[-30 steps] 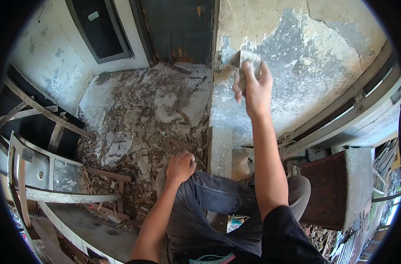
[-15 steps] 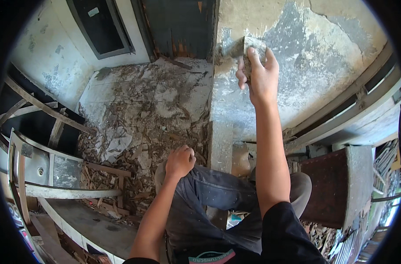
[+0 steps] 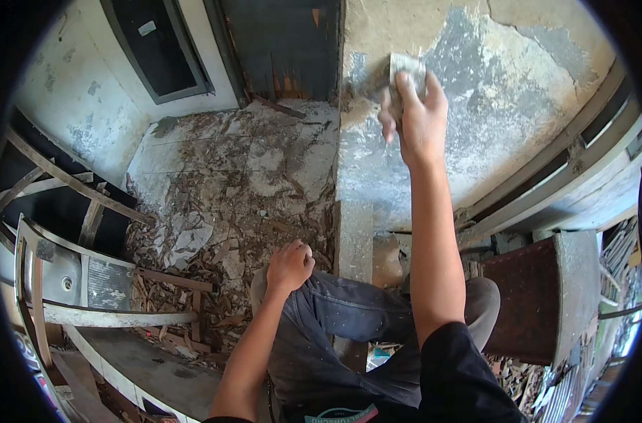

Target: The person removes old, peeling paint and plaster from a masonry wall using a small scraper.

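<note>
My right hand (image 3: 423, 116) is closed around a flat, dust-whitened scraper (image 3: 408, 65), the thumb pressed along its face. Its blade lies against the peeling wall (image 3: 508, 92), where cream paint has come off in patches and shows grey and whitish layers. The fingers of that hand are slightly blurred. Down on my left knee rests my left hand (image 3: 290, 268), its fingers curled in and nothing visible in it.
Wood scraps and flaked debris (image 3: 215, 233) cover the floor at left. A broken wooden frame (image 3: 88, 190) leans at far left, above a metal sink (image 3: 62, 282). A dark brown cabinet (image 3: 522, 299) stands right of my knee. Ahead is a damaged dark door (image 3: 282, 49).
My right hand and the scraper have slid slightly up the wall. The whole view has shifted a little. My left hand stays on the knee.
</note>
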Tool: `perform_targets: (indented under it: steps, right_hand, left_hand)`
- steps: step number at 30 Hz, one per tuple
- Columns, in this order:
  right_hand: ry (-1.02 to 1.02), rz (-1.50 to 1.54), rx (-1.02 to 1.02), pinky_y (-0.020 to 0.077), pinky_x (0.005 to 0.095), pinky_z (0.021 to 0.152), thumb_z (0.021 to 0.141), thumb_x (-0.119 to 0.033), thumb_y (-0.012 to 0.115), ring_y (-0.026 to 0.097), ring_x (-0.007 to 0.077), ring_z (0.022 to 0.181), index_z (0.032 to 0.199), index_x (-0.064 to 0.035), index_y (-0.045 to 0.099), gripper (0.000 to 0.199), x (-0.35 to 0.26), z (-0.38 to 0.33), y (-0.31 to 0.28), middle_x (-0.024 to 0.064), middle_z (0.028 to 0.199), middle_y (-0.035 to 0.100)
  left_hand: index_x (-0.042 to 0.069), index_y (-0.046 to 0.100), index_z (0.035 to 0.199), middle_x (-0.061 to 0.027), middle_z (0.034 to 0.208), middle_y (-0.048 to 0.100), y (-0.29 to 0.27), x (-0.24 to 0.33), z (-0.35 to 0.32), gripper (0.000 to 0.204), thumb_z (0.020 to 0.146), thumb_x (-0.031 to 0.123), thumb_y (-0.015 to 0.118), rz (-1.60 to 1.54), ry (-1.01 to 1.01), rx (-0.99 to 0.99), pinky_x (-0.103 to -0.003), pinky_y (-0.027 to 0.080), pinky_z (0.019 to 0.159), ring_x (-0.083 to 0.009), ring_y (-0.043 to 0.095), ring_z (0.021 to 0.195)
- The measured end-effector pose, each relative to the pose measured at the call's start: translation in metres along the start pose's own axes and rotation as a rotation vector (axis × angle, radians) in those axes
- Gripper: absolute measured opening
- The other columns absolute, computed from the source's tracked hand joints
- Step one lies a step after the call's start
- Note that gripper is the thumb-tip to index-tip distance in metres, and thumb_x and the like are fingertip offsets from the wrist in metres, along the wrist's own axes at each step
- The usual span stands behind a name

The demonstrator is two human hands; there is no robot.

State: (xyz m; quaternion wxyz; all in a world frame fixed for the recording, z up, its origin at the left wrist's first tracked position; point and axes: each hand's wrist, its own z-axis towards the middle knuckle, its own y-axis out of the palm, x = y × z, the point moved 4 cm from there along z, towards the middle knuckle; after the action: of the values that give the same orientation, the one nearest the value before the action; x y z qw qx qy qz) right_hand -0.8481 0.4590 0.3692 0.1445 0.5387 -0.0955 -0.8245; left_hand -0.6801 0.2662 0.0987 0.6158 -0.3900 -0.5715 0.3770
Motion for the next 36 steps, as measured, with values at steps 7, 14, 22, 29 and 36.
perform_targets:
  steps: [7,14,22,29,36]
  right_hand:
    - [0.085,-0.012,0.058,0.0349,0.0250,0.032,0.102,-0.015,0.053,0.048,0.0125,0.042,0.104,-0.0011,0.048,0.015,0.015,-0.018,-0.018,0.0089,0.069,0.057]
    - [0.046,-0.009,0.034,0.0362,0.0263,0.030,0.102,-0.014,0.054,0.048,0.0129,0.041,0.105,0.0016,0.046,0.018,0.007,-0.006,-0.016,0.0094,0.067,0.057]
    - [0.066,-0.022,0.032,0.0346,0.0265,0.030,0.102,-0.014,0.054,0.048,0.0131,0.041,0.106,0.0016,0.047,0.017,0.011,-0.009,-0.018,0.0099,0.066,0.057]
    - [0.049,-0.065,-0.007,0.0335,0.0259,0.031,0.102,-0.015,0.053,0.049,0.0129,0.040,0.107,0.0006,0.048,0.017,0.007,-0.006,-0.006,0.0089,0.066,0.057]
    - [0.073,-0.045,0.011,0.0340,0.0262,0.031,0.102,-0.014,0.053,0.047,0.0132,0.039,0.106,-0.0003,0.048,0.016,0.027,-0.014,-0.004,0.0088,0.066,0.057]
  left_hand:
    - [0.012,0.065,0.090,-0.0068,0.095,0.061,0.007,-0.005,-0.002,0.011,0.090,0.023,0.062,0.013,0.021,-0.007,-0.046,0.046,0.088,-0.0274,0.062,0.097]
    - [0.011,0.067,0.092,-0.0067,0.096,0.063,0.000,-0.002,0.001,0.008,0.089,0.019,0.064,0.009,-0.005,0.018,-0.044,0.046,0.091,-0.0288,0.063,0.093]
    - [0.012,0.065,0.092,-0.0064,0.098,0.062,-0.002,0.001,0.002,0.011,0.091,0.022,0.063,0.011,-0.023,-0.039,-0.045,0.046,0.089,-0.0267,0.063,0.098]
    - [0.012,0.066,0.093,-0.0063,0.098,0.062,-0.001,-0.001,0.005,0.012,0.092,0.023,0.061,0.013,-0.002,-0.035,-0.047,0.046,0.088,-0.0264,0.062,0.099]
    - [0.012,0.065,0.094,-0.0056,0.099,0.062,0.005,-0.004,0.005,0.013,0.092,0.024,0.060,0.050,0.026,0.002,-0.046,0.045,0.091,-0.0265,0.061,0.101]
